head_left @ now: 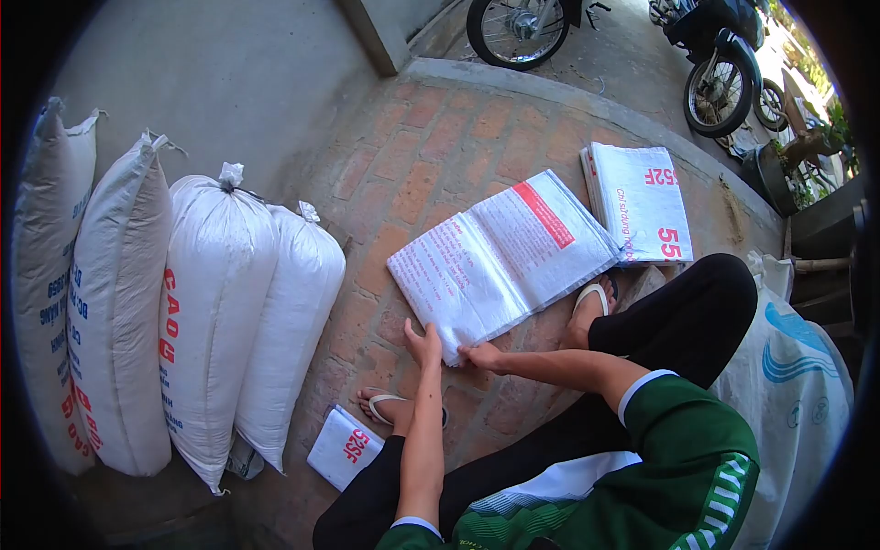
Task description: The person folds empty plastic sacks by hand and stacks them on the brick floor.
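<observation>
A white woven plastic sack (477, 266) with red print lies flat on the brick floor in front of me, with a crease across its middle. My left hand (424, 346) is at its near left edge, thumb on top and a finger just outside the edge. Close beside it, my right hand (481, 356) pinches the sack's near corner. The fingertips under the plastic are hidden. Beyond the sack's right end sits a pile of folded sacks (637, 206) with red lettering. Another folded sack (344, 446) marked in red lies by my left foot.
Several full white sacks (215, 312) stand tied along the wall at left. A large white bag (784, 376) with blue waves is at my right. A motorbike (720, 82) and another wheel (520, 25) stand beyond the raised floor edge. My sandaled feet flank the sack.
</observation>
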{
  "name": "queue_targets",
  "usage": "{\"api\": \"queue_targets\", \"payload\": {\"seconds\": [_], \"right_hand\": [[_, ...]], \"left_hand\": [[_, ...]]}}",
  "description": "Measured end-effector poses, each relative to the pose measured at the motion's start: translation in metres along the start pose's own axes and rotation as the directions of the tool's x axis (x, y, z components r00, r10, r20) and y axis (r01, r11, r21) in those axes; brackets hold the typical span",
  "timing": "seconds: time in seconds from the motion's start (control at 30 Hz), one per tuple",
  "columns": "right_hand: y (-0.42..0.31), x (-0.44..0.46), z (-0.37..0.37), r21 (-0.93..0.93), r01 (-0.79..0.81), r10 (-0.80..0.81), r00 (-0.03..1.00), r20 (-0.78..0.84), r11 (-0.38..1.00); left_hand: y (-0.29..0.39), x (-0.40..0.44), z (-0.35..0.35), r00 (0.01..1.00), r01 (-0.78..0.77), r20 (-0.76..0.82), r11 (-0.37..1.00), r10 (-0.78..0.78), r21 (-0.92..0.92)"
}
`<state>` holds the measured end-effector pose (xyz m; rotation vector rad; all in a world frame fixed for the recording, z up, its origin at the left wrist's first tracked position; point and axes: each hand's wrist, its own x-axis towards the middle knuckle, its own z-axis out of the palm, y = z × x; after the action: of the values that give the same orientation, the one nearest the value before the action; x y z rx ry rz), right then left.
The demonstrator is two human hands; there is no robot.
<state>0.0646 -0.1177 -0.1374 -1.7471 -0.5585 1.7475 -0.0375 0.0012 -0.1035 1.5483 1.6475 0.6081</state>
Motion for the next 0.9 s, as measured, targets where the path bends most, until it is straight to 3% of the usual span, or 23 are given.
{"api": "queue_targets", "payload": {"seconds": [0.17,0.3,0.4,0.6,0.8,0.9], "right_hand": [[0.012,0.012,-0.001,0.038,0.03,-0.031,0.999,0.016,0.999],[0.006,0.004,-0.004,0.057,0.025,-0.029,0.997,0.076,0.998],[0.006,-0.001,0.0,-0.034,0.014,-0.012,0.999,0.033,0.999],[-0.001,-0.013,0.0,0.026,-0.111,0.111,0.994,0.016,0.993],[0.001,-0.007,-0.002,0.066,-0.053,0.05,0.998,0.045,0.996],[-0.004,-0.01,-0.006,0.108,-0.109,0.1,0.991,0.087,0.988]], "left_hand": [[0.004,-0.008,0.008,0.982,-0.174,0.096,0.979,0.164,0.109],[0.002,-0.011,0.015,0.966,-0.193,0.197,0.973,0.166,0.127],[-0.002,-0.013,0.018,0.959,-0.223,0.21,0.964,0.19,0.146],[-0.001,-0.013,0.021,0.95,-0.258,0.227,0.95,0.215,0.178],[-0.004,-0.017,0.022,0.942,-0.279,0.249,0.938,0.226,0.204],[-0.005,-0.017,0.021,0.938,-0.286,0.259,0.936,0.23,0.206]]}}
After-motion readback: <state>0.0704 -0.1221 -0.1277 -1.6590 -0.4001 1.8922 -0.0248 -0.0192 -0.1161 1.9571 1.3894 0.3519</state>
